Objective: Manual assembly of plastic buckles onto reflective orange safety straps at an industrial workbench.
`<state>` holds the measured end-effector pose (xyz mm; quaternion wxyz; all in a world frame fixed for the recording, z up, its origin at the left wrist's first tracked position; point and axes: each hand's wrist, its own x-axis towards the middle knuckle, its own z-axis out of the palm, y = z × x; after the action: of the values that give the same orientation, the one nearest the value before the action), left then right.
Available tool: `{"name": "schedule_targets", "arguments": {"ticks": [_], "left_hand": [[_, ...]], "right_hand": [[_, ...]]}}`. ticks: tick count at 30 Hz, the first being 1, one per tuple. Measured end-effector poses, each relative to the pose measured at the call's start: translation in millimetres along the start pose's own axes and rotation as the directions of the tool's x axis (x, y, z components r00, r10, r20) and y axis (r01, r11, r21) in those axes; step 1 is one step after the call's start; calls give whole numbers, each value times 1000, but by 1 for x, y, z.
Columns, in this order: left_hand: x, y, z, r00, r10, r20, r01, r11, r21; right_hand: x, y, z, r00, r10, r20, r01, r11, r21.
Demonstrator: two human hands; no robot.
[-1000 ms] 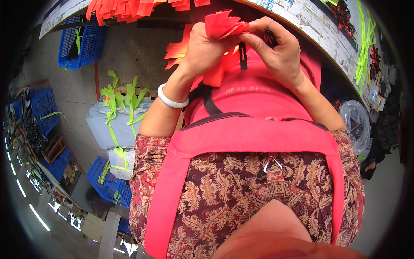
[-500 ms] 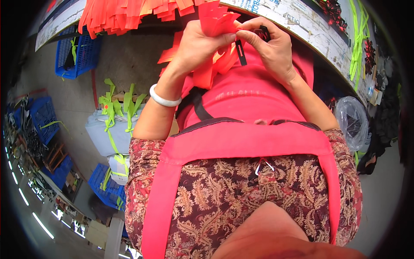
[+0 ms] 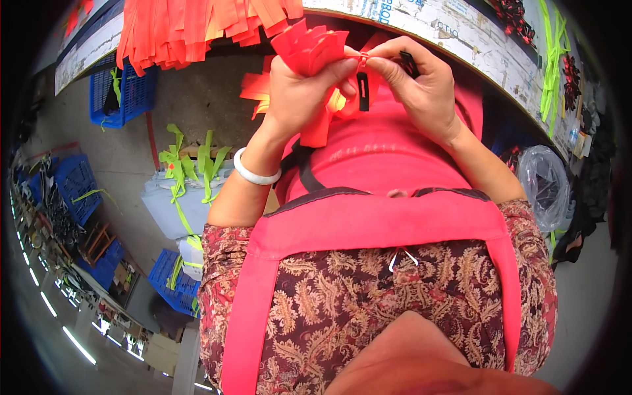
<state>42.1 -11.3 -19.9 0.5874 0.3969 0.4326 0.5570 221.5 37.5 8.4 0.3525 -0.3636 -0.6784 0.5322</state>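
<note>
My left hand [image 3: 296,89] is closed around a bundle of orange-red fabric strips [image 3: 309,47], whose upper ends fan out above the fist. More strips [image 3: 316,130] hang below it over the apron. My right hand [image 3: 424,89] pinches at a small red loop [image 3: 363,60] between the two hands, thumb against forefinger. Just under that loop hangs a narrow black slotted piece [image 3: 363,92], upright. Another black piece [image 3: 408,64] is tucked in the curled fingers of my right hand; its exact kind is partly hidden.
A pile of orange-red strips [image 3: 197,29] overhangs the table edge ahead. Yellow-green strips [image 3: 552,62] lie on the patterned tabletop [image 3: 461,39] at right. Blue crates [image 3: 124,95] and a grey stack tied with yellow-green strips [image 3: 161,204] stand on the left. A clear plastic bag [image 3: 543,184] hangs at right.
My left hand and the bundle have shifted slightly left and down, opening a small gap between the hands. The black slotted piece has swung from tilted to nearly upright.
</note>
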Motion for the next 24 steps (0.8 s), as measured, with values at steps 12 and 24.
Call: {"name": "schedule_targets", "arguments": {"ticks": [12,24], "left_hand": [[65,-80,47,633,-695,340,557,103,-824],[69,-123,38,831,-286,477,521,102,-847]], "right_hand": [[20,60,-37,960,225,-165,-266,916,-301],[23,68,-23,952,91,-292,-253,771,-584]]}}
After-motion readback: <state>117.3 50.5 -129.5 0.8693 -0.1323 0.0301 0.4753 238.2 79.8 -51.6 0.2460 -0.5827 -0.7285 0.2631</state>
